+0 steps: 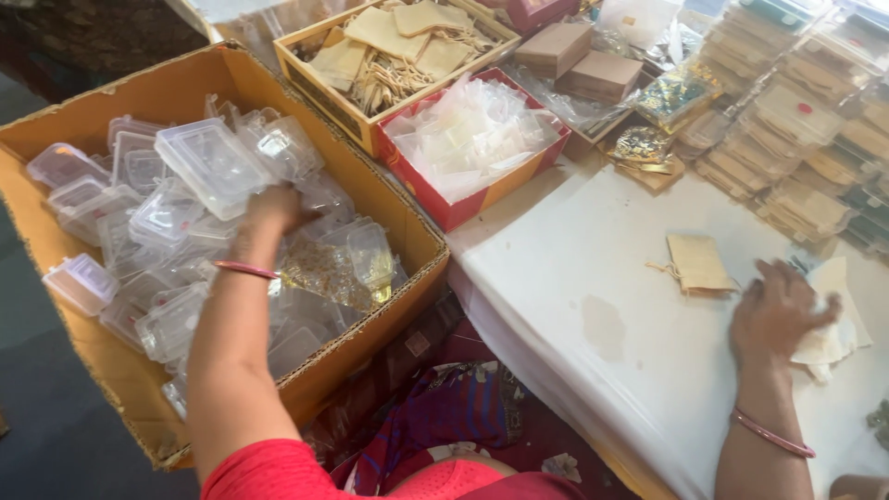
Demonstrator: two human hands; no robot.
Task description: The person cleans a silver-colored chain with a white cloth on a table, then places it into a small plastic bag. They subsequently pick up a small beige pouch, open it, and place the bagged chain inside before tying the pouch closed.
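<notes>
Left hand [273, 208] reaching among clear plastic boxes [208, 162] in a cardboard carton [389, 190], grip hidden, right hand [776, 310] closed on white paper [833, 333] on the table [574, 296], cloth pouch [699, 264] nearby

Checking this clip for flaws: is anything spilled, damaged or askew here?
Yes. The white table cover has a faint brownish stain near the middle. The cardboard box of clear plastic cases has a ragged, torn rim, and the cases lie jumbled inside.
</notes>
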